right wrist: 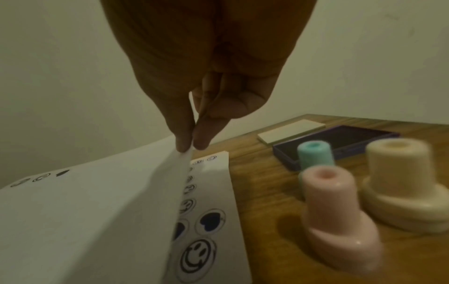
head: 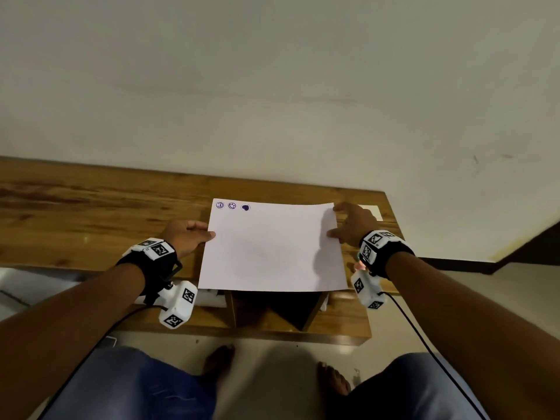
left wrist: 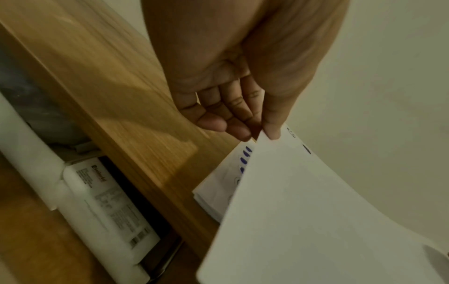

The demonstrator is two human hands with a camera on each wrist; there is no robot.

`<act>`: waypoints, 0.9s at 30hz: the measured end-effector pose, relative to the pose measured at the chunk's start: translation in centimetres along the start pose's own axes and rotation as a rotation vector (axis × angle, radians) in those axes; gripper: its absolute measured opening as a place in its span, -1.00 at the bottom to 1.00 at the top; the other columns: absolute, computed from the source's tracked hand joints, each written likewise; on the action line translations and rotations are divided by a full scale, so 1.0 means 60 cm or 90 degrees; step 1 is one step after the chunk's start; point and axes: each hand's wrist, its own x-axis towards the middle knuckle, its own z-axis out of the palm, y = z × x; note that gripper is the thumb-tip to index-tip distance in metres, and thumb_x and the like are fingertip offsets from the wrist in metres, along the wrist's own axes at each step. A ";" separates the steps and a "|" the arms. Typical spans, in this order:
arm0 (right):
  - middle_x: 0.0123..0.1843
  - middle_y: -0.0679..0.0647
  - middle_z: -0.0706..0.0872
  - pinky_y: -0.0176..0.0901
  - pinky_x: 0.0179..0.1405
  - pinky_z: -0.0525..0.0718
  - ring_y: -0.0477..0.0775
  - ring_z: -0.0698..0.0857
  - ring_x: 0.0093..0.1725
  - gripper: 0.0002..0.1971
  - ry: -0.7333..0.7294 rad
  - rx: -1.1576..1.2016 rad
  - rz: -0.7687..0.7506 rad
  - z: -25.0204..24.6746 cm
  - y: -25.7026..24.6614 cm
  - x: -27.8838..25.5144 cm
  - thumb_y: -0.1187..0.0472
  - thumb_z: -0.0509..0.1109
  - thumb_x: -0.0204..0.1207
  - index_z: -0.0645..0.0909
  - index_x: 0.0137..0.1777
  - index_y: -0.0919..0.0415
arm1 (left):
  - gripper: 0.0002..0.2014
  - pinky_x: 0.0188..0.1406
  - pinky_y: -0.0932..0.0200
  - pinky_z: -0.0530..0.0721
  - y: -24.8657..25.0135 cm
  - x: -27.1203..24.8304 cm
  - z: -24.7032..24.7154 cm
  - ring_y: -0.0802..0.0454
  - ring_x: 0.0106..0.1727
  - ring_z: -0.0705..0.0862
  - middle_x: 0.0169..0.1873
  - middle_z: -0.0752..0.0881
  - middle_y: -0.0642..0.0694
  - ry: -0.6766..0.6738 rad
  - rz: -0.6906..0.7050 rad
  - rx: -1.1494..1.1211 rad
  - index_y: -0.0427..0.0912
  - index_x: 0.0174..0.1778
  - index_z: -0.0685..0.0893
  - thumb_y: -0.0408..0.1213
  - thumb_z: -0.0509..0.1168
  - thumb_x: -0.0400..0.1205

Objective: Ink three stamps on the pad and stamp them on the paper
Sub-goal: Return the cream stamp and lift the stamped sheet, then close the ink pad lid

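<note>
A white sheet of paper (head: 272,250) is lifted above the wooden table (head: 91,213), with three purple stamp marks (head: 232,206) along its far left edge. My left hand (head: 189,236) pinches its left edge (left wrist: 269,138). My right hand (head: 353,222) pinches its right edge (right wrist: 184,151) between thumb and forefinger. Beneath it lies a stack of stamped paper (right wrist: 209,211). To the right stand a pink stamp (right wrist: 337,217), a teal stamp (right wrist: 314,155) and a cream stamp (right wrist: 398,182), beside the open purple ink pad (right wrist: 340,138).
The ink pad's white lid (right wrist: 291,132) lies behind the pad near the table's far right corner. A lower shelf holds a white box (left wrist: 109,211). My knees and bare feet (head: 221,362) are below the table's front edge, and a wall (head: 272,86) stands behind.
</note>
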 end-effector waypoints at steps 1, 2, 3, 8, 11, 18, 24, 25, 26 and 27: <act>0.32 0.05 0.74 -0.01 0.28 0.67 0.21 0.77 0.15 -0.33 -0.005 -0.002 0.009 0.008 0.001 0.011 0.01 0.72 0.27 0.57 0.39 -0.06 | -0.74 -0.36 0.29 0.59 -0.007 0.017 0.005 0.11 -0.31 0.71 -0.08 0.82 -0.17 -0.004 -0.008 0.004 -0.24 0.09 0.76 -0.37 0.51 0.49; 0.28 0.04 0.74 -0.05 0.22 0.66 0.20 0.75 0.16 -0.39 -0.004 -0.003 0.022 0.011 -0.001 0.020 0.01 0.72 0.28 0.60 0.33 -0.06 | -0.73 -0.36 0.30 0.59 -0.009 0.028 0.007 0.11 -0.30 0.71 -0.07 0.81 -0.17 -0.006 -0.010 0.012 -0.24 0.10 0.75 -0.37 0.51 0.49; 0.22 0.03 0.72 -0.09 0.15 0.64 0.19 0.72 0.16 -0.44 0.001 -0.003 0.030 0.016 0.001 0.030 0.01 0.72 0.29 0.61 0.27 -0.04 | -0.72 -0.34 0.28 0.60 -0.014 0.042 0.011 0.09 -0.28 0.72 -0.06 0.81 -0.18 -0.011 -0.014 0.018 -0.25 0.12 0.75 -0.37 0.51 0.49; -0.11 -0.01 0.74 -0.24 -0.28 0.52 0.08 0.72 -0.08 -0.71 -0.020 -0.034 0.041 0.021 -0.008 0.065 0.04 0.73 0.28 0.67 -0.16 0.04 | -0.72 -0.31 0.27 0.62 -0.019 0.083 0.019 0.05 -0.25 0.74 -0.06 0.81 -0.19 -0.021 -0.016 0.055 -0.23 0.12 0.74 -0.36 0.52 0.49; -0.20 0.00 0.79 -0.28 -0.37 0.53 0.07 0.77 -0.13 -0.75 -0.044 -0.056 0.040 0.029 -0.012 0.081 0.08 0.74 0.27 0.68 -0.33 0.06 | -0.72 -0.36 0.28 0.60 -0.022 0.101 0.025 0.05 -0.27 0.74 -0.11 0.81 -0.19 -0.034 -0.016 0.098 -0.24 0.09 0.75 -0.33 0.54 0.47; -0.22 0.01 0.76 -0.19 -0.17 0.59 0.06 0.71 -0.14 -0.79 -0.062 -0.083 0.043 0.048 -0.007 0.090 0.09 0.73 0.30 0.81 -0.18 0.15 | -0.75 -0.39 0.24 0.60 -0.019 0.112 0.028 0.05 -0.34 0.71 -0.30 0.78 -0.08 -0.044 -0.014 0.164 -0.21 0.03 0.76 -0.29 0.56 0.45; -0.21 0.01 0.74 -0.18 -0.16 0.59 0.08 0.72 -0.12 -0.77 -0.078 -0.093 0.049 0.047 -0.005 0.093 0.04 0.71 0.32 0.72 -0.27 0.09 | -0.74 -0.44 0.23 0.58 -0.019 0.116 0.033 0.04 -0.36 0.67 -0.30 0.77 -0.15 -0.025 -0.019 0.170 -0.21 0.04 0.75 -0.26 0.54 0.47; -0.22 0.01 0.73 -0.19 -0.20 0.58 0.08 0.71 -0.13 -0.77 -0.076 -0.097 0.047 0.046 -0.006 0.094 0.03 0.70 0.33 0.72 -0.26 0.10 | -0.75 -0.43 0.23 0.59 -0.018 0.114 0.033 0.04 -0.33 0.68 -0.25 0.78 -0.17 -0.024 -0.022 0.172 -0.20 0.04 0.75 -0.25 0.53 0.48; -0.25 0.00 0.73 -0.22 -0.27 0.57 0.08 0.72 -0.14 -0.76 -0.073 -0.098 0.045 0.044 -0.007 0.094 0.03 0.70 0.33 0.71 -0.27 0.10 | -0.78 -0.41 0.23 0.59 -0.016 0.113 0.033 0.03 -0.31 0.70 -0.21 0.80 -0.17 -0.024 -0.024 0.177 -0.18 0.03 0.75 -0.23 0.51 0.50; -0.29 -0.02 0.72 -0.26 -0.35 0.53 0.07 0.72 -0.15 -0.75 -0.069 -0.098 0.042 0.041 -0.008 0.094 0.02 0.70 0.33 0.69 -0.30 0.10 | -0.80 -0.40 0.23 0.59 -0.013 0.110 0.032 0.02 -0.30 0.70 -0.19 0.80 -0.17 -0.021 -0.023 0.186 -0.18 0.02 0.75 -0.22 0.49 0.52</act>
